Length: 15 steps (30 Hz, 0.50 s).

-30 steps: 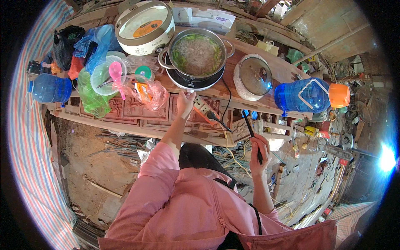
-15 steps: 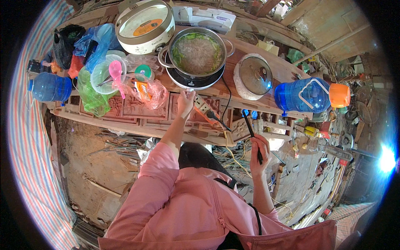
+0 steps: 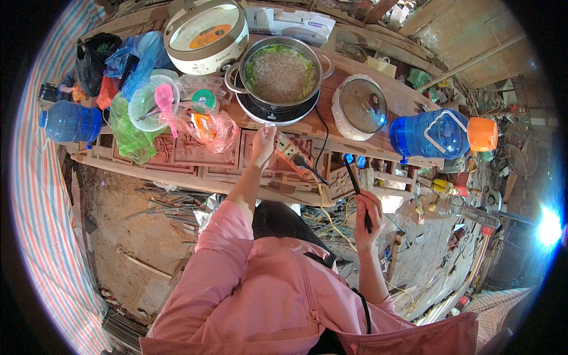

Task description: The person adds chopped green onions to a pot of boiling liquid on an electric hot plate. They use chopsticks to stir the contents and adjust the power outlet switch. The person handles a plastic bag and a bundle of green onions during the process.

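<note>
A steel pot (image 3: 325,70) of bubbling broth with green vegetables stands on a round black-and-white electric hot plate (image 3: 283,116). At the front of the hot plate, the fingers of my left hand (image 3: 264,146) are closed on a small white knob-like part (image 3: 270,126). What lies under the fingertips is partly hidden. Lower and to the right, my right hand (image 3: 369,220) grips a pair of black chopsticks (image 3: 353,180), held close together with their tips pointing up and away from me. The chopsticks are clear of the pot.
A glass-lidded pot (image 3: 360,107) sits right of the hot plate, beside a blue water jug (image 3: 427,136). Leftward are a cream cooker (image 3: 205,58), a pink ladle (image 3: 164,98) and plastic bags (image 3: 134,137). A power strip (image 3: 293,155) with a plugged cord lies in front.
Both hands stay almost where they were. The bubbling broth's surface looks slightly different, and the whole view has shifted very little.
</note>
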Each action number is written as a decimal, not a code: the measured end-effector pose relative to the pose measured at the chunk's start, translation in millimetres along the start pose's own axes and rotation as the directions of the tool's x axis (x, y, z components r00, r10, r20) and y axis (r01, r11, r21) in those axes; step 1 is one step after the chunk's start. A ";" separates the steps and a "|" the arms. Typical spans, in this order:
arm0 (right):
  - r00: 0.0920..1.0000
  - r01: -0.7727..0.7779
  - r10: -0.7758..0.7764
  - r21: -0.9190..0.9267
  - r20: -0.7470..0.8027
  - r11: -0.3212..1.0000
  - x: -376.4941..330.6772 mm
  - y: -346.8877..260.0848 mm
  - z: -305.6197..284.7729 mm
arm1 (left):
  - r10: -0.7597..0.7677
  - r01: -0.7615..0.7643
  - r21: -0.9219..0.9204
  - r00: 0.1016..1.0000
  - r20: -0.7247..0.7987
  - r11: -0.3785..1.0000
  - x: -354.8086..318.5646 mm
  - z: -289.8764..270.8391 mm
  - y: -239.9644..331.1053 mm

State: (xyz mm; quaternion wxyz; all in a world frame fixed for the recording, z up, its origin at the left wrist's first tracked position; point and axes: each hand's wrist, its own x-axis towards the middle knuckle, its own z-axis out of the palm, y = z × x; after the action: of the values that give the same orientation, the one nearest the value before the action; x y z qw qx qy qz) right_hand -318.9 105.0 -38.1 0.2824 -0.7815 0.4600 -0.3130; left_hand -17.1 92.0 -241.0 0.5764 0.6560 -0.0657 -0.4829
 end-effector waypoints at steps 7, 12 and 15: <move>1.000 -0.005 0.005 0.007 -0.003 1.000 -1.0 -1.8 1.0 | 0.090 -0.092 0.075 0.995 0.036 0.993 -2.7 -10.9 -11.5; 1.000 0.016 -0.016 -0.004 -0.007 1.000 -1.5 -1.3 4.9 | 0.057 -0.058 0.056 0.998 0.017 0.997 -12.7 -21.2 -13.4; 1.000 0.024 -0.023 -0.021 0.005 1.000 -2.7 -1.6 7.6 | 0.074 -0.075 0.041 0.997 0.015 0.996 -21.2 -28.3 -14.0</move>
State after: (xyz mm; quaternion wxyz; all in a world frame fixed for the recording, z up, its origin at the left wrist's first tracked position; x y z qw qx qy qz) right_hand -313.4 109.3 -42.4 0.2717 -0.7905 0.4532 -0.3095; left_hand -14.8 129.9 -244.3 0.5798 0.6615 -0.1041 -0.4641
